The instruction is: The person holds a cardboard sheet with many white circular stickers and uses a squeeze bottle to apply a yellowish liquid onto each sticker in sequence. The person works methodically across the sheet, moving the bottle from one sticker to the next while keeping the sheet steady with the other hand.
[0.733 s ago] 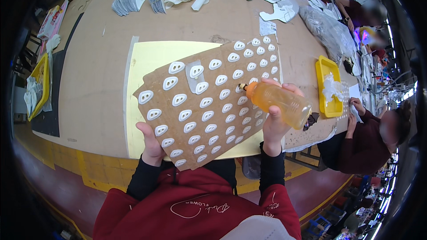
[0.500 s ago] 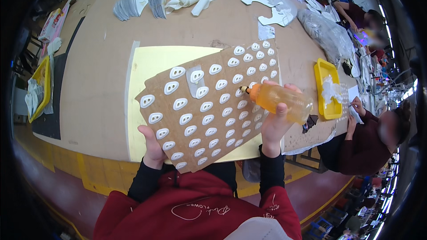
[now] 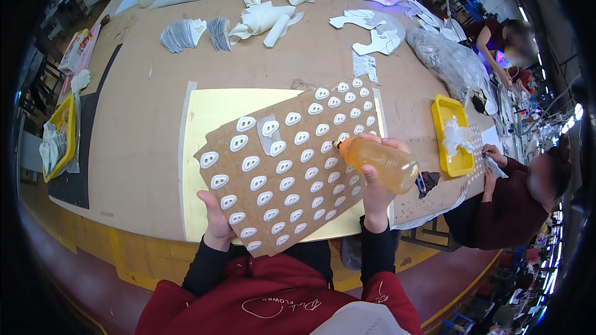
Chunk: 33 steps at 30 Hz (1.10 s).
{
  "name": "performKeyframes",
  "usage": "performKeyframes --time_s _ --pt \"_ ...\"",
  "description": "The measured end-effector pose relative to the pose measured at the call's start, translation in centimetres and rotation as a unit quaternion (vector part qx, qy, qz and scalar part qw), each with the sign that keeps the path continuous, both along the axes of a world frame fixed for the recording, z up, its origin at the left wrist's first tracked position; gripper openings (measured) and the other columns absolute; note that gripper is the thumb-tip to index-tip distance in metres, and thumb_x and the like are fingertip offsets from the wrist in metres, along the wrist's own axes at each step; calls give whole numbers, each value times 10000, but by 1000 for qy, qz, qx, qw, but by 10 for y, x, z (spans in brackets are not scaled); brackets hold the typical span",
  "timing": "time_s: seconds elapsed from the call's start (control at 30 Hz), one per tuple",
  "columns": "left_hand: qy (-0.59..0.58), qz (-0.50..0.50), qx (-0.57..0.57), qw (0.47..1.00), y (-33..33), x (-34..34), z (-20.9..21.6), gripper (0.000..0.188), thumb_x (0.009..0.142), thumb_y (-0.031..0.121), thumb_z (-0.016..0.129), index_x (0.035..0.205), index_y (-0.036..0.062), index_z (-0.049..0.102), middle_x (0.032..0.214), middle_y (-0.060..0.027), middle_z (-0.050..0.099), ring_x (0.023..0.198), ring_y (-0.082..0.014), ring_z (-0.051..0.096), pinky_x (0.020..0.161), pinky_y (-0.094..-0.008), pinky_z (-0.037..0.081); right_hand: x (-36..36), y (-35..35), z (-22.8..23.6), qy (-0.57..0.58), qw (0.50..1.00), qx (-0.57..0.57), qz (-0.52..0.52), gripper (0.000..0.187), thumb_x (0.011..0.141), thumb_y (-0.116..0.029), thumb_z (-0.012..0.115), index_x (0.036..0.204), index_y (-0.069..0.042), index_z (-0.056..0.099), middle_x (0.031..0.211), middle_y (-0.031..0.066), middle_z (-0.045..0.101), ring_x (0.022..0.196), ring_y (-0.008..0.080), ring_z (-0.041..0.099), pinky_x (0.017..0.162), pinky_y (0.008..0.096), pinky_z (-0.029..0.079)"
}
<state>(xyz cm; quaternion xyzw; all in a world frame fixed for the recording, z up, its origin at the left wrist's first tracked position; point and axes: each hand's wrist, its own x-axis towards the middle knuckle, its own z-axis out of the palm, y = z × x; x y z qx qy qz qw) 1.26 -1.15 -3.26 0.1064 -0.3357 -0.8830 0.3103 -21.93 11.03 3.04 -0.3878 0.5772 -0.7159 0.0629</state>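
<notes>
A brown cardboard sheet [image 3: 238,172] carries rows of small white rounded pieces, each with two holes. My left hand [image 3: 217,223] grips its lower left edge, thumb on top and fingers hidden beneath. In my right hand [image 3: 376,195] is a squeeze bottle [image 3: 388,166] of amber liquid, tilted with its orange cap and dark nozzle pointing left. The nozzle tip is at a white piece [image 3: 327,147] right of the sheet's middle; whether it touches, I cannot tell. A grey patch [image 3: 270,141] lies under two pieces. Beneath the cardboard is a pale yellow sheet [image 3: 211,105].
Right of my hand stands a yellow tray [image 3: 444,155] with white crumpled material; another yellow tray [image 3: 69,149] is at far left. Grey-white cut pieces [image 3: 180,36] and white scraps [image 3: 264,22] lie farther back, near clear plastic [image 3: 441,59]. Co-workers sit at right.
The whole view has shifted, bringing more of the table's far side into sight, including another person's hand at a bottle. My right hand still holds the squeeze bottle over the sheet, now tilted more steeply.
</notes>
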Motion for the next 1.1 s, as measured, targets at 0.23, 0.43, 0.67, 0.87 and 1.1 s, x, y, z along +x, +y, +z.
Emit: performKeyframes --time_s 0.23,0.43,0.67,0.87,1.1 --pt "-12 5 7 1000 1 -3 4 823 844 700 224 1404 98 203 1362 -118 372 1203 -260 428 960 -431 413 -6 -2 14 14 997 82 2 488 687 -108 784 1057 -20 478 1011 123 618 944 172 594 795 286 492" --pt "-57 17 49 997 1 -8 9 868 826 718 214 1399 67 184 1353 -135 379 1203 -259 437 944 -421 435 -22 -10 40 0 974 221 42 417 750 -79 703 1098 -41 477 987 99 604 897 166 605 747 260 491" --pt "-129 193 19 972 -1 -33 21 642 942 511 292 1390 62 191 1350 -134 365 1218 -235 410 974 -377 403 -39 -6 21 -332 943 -33 -9 513 822 -479 601 1077 -40 530 905 100 632 726 158 615 564 227 466" --pt "-272 354 -226 866 -2 -25 22 489 957 276 389 1352 20 257 1355 -129 340 1304 -239 272 1075 -385 217 -91 85 -17 -440 856 -272 9 565 832 -547 539 1119 -62 502 947 117 602 594 106 516 440 178 367" --pt "96 180 -289 935 9 21 118 625 904 579 316 1249 86 487 1380 -115 339 1339 -333 178 1085 -487 156 -64 129 -69 -480 860 -168 -28 640 816 -613 504 1190 -94 476 922 122 603 716 135 565 505 213 410"
